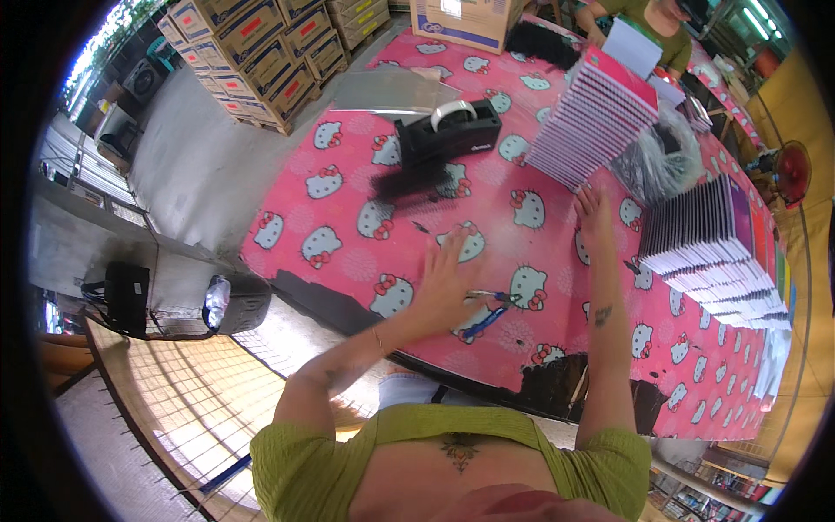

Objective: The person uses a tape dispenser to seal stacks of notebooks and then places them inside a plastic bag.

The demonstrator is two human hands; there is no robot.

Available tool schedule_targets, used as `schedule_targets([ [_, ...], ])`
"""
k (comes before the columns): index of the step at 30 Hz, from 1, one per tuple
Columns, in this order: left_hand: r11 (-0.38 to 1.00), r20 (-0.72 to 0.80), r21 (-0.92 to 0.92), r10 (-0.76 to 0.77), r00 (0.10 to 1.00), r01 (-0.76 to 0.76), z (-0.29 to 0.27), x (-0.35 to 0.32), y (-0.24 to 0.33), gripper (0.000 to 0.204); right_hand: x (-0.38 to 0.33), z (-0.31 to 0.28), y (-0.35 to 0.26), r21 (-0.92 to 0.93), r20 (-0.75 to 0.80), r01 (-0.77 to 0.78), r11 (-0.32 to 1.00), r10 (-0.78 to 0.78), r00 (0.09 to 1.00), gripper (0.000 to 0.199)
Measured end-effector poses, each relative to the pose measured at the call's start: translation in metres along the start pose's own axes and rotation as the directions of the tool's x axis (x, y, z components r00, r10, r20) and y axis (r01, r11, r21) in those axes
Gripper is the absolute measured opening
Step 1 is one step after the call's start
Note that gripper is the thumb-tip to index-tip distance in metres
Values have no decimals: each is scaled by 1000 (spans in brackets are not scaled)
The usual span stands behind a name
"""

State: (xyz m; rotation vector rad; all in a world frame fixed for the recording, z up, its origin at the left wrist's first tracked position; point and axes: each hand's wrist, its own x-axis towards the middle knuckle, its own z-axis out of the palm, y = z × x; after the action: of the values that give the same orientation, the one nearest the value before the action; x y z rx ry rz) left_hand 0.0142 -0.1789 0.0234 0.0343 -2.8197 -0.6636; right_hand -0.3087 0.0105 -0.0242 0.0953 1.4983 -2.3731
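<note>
My left hand (450,285) is over the pink cat-print tablecloth (487,209), fingers spread and slightly blurred, holding nothing. Just beside it lie a blue pen (484,324) and a second slim pen-like tool (494,296). My right hand (593,211) reaches forward with its fingers stretched out, close to the lower end of a tall stack of notebooks (591,117) with a red cover on top. Whether the fingertips touch the stack I cannot tell. Beyond my left hand are a black tape dispenser (448,135) and a blurred black bristly bundle (413,184).
More stacked notebooks (713,252) stand at the right, near crumpled clear plastic (661,157). Clear sheets (396,91), a carton (465,22) and a black fluffy pile (544,43) lie at the far side. Opposite sits another person (665,35). Stacked cartons (252,52) stand on a pallet beyond.
</note>
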Motion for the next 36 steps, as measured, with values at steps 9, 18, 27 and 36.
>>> schedule_targets([
  [9, 970, 214, 183, -198, 956, 160, -75, 90, -160, 89, -158, -2, 47, -577, -18, 104, 810, -139, 990, 34],
  [18, 927, 276, -361, 1, 961, 103, -59, 101, -163, 63, -261, 24, 78, -667, -122, 308, 678, -507, 853, 29],
  [27, 994, 118, -106, -22, 993, 35, -95, 340, -240, 63, -266, 58, 69, -924, -19, 229, 305, -635, 772, 31],
  [36, 939, 347, -282, -90, 934, 195, -52, 350, -265, 89, -262, 66, 71, -925, -54, 190, 330, -607, 793, 31],
])
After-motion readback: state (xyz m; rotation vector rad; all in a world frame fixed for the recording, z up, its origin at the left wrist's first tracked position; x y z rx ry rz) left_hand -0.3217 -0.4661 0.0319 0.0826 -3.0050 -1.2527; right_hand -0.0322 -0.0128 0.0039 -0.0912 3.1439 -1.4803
